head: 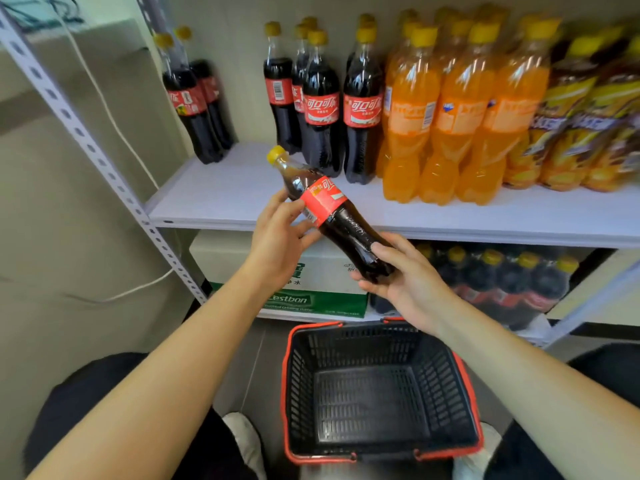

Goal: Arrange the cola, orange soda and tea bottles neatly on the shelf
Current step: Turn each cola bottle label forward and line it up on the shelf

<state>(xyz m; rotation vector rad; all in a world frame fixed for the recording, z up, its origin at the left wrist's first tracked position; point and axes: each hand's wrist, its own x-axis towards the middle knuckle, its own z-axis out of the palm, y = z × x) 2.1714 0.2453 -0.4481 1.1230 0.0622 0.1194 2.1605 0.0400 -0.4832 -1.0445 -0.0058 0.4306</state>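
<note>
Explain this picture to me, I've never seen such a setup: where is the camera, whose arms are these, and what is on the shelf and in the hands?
No machine here: a person works with bare hands, and the one picture comes from a wide-angle camera on their head, looking forward and down. The left hand holds a cola bottle at its label and the right hand cradles its base; both grips are on that one tilted bottle, in front of the shelf. On it are standing cola bottles at the left, orange soda bottles in the middle and tea bottles, blurred, at the right. On the floor below sits a black basket with nothing visible inside. The lower level holds a carton and a pack of cola.
</note>
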